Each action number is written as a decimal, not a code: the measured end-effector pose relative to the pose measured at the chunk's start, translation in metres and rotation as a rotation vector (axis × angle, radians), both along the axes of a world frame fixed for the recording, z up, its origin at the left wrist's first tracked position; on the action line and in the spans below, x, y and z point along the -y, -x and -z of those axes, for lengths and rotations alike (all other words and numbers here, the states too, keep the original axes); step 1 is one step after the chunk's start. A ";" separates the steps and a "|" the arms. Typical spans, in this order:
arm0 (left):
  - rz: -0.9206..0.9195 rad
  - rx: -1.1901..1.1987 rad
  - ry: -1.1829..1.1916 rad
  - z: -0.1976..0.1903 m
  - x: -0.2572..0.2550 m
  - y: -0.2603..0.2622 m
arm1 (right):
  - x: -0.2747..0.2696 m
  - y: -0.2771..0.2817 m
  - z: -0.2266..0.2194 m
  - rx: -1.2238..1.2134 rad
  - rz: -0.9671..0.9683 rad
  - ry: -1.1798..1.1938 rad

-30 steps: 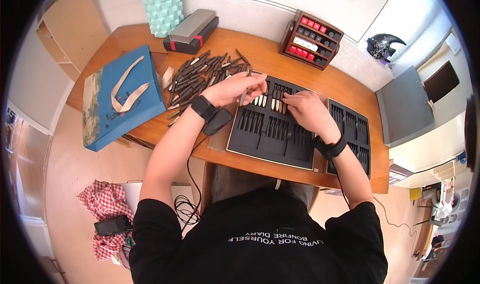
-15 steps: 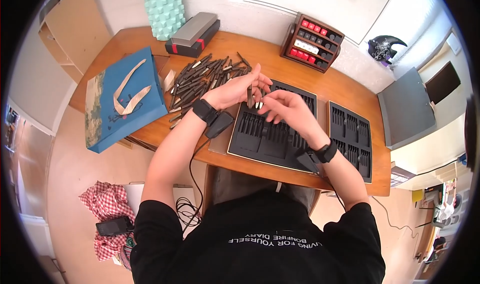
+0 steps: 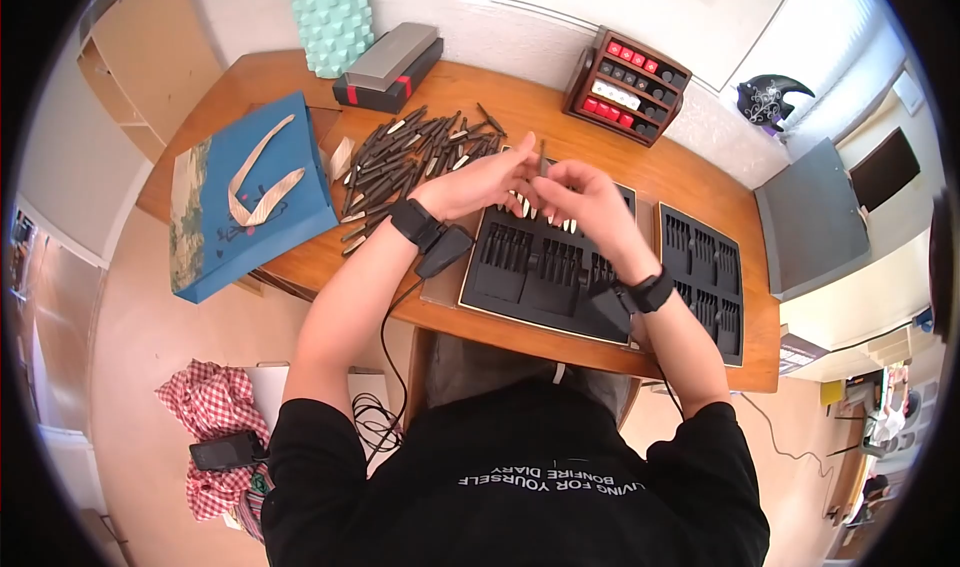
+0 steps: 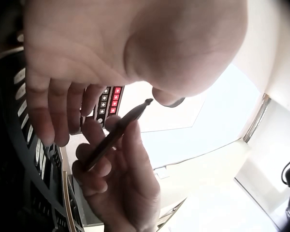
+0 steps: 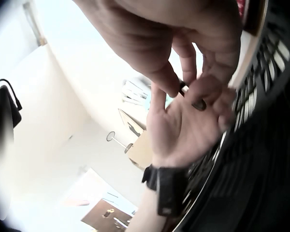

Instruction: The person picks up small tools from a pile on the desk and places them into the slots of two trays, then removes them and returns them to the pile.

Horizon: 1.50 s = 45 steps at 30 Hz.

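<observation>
Over the black slotted tray [image 3: 495, 289] my two hands come together. My right hand [image 3: 592, 202] pinches a slim dark stick [image 4: 110, 140] with a tapered, knobbed tip, held between thumb and fingers. In the left wrist view the tip points up past the thumb. My left hand [image 3: 485, 181] is palm inward just beside it, its fingers loosely extended. The right wrist view shows the stick's end [image 5: 199, 104] in front of the left palm. Below the hands, several pieces with pale ends [image 3: 572, 225] lie in the tray's slots, partly hidden.
Left of the tray lies a heap of similar dark sticks [image 3: 400, 162]. A second black tray [image 3: 701, 264] is at the right. A blue bag [image 3: 285, 232] stands at the left edge, boxes [image 3: 392, 62] behind it. A small wooden rack [image 3: 628, 87] stands at the back.
My right hand has left the tray's slots and moved up and left to my left hand. The stick that my left hand held is now in my right fingers; my left fingers have loosened.
</observation>
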<state>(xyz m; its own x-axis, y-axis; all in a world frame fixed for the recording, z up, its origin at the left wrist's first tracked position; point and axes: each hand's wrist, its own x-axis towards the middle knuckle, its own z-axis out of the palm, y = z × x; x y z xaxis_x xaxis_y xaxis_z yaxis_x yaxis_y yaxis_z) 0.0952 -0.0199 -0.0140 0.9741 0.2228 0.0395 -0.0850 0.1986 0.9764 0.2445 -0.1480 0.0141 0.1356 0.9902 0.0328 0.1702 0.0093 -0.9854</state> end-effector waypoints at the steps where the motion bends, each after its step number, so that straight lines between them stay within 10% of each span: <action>1: -0.136 -0.061 0.043 -0.002 0.002 0.000 | 0.003 -0.008 -0.007 0.046 0.063 0.066; 23: -0.132 -0.034 0.060 -0.005 -0.008 0.003 | 0.011 -0.052 -0.011 0.972 0.182 0.501; 31: -0.149 -0.015 0.070 -0.006 -0.008 0.004 | 0.048 -0.039 0.008 1.205 -0.059 -0.281; 38: -0.163 -0.044 0.069 -0.002 -0.008 0.001 | 0.050 -0.031 0.014 1.536 -0.144 -0.325; 45: -0.170 0.012 0.108 0.002 -0.012 0.002 | 0.045 -0.048 0.014 1.371 -0.213 -0.286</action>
